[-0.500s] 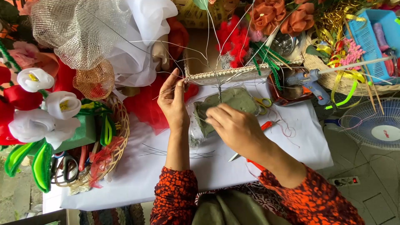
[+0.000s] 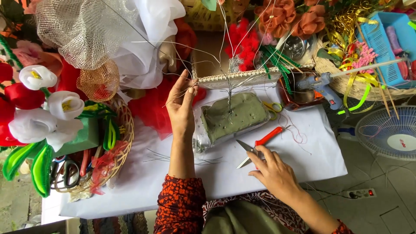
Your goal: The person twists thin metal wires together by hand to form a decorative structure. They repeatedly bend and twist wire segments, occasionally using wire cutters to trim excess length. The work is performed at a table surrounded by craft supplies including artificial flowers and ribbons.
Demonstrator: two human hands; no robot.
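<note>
Wire strands [image 2: 186, 92] pinched in left hand [image 2: 181, 108] fingers | right hand [image 2: 273, 171] fingers loosely spread over red-handled pliers [image 2: 260, 145]

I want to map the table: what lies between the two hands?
In the head view, the green foam block in clear wrap lies between left hand and right hand.

Left hand [image 2: 181, 107] pinches thin wires [image 2: 203, 65]; right hand [image 2: 274, 171] touches red-handled cutters [image 2: 260, 145].
</note>
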